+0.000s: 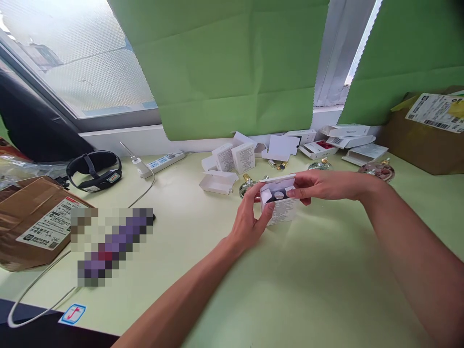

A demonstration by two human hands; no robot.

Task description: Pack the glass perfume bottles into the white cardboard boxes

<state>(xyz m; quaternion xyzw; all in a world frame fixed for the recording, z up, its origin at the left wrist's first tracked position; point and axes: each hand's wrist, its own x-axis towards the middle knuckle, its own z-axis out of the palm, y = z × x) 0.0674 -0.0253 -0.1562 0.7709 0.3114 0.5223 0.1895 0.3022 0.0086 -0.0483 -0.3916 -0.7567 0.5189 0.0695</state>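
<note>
Under the held white carton (284,212): pale green tabletop (203,295).
Blind: green blind (232,67), toothed edge, hangs behind the carton; a second one further right.
Window: textured pane (90,63), behind carton, far left.
Brown shipping boxes: one (416,145) well right of carton, one (18,208) well left; both labelled.
Pixelated item: purplish, censored (119,244), left of carton; can't identify.
Black head-strap device (96,174): left of and behind carton.
Left hand (250,220): at carton's left side. Thumb on printed front, fingers curled round the side, spread just enough to grip it.
Right hand (311,186): at carton's upper right. Thumb and fingers nearly together at the top edge, pinching it; can't tell if flap or wall.
Power strip (166,162): white, plug and cable attached, behind carton to the left.
Held carton: in both hands, roughly upright, top flap raised; can't tell if base touches tabletop.
Other white cartons: two upright printed ones (243,158) behind-left of it, more (350,130) piled behind-right.
Gold-topped round piece (377,170): right of carton.
Pale disc (279,195): inside carton, on dark insert.
</note>
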